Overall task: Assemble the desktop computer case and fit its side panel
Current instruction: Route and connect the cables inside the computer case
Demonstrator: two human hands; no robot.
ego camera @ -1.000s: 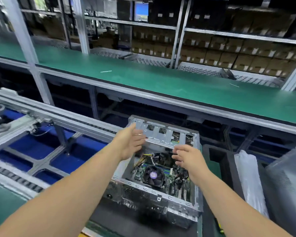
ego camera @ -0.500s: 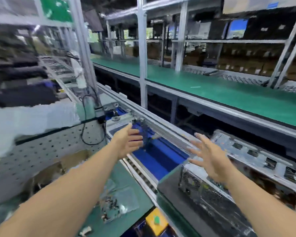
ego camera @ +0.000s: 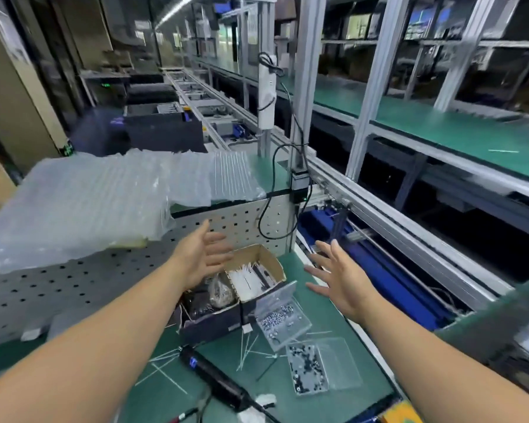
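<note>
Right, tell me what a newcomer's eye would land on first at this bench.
First, the two bare hands, left hand and right hand, spread open and holding nothing above the green bench mat. Next, the big sheet of air-cushion wrap lying over the perforated panel at upper left. Then the clutter below the hands: an open cardboard box of small parts, two clear screw cases, and a black electric screwdriver lying near the front edge.

Two bare forearms show from the bottom edge of the head view, with no sleeve on either as far as the frame reaches. The left hand (ego camera: 203, 258) and the right hand (ego camera: 341, 277) are both ungloved. No ring shows on any visible finger, and no watch, strap or band sits at either wrist.
</note>
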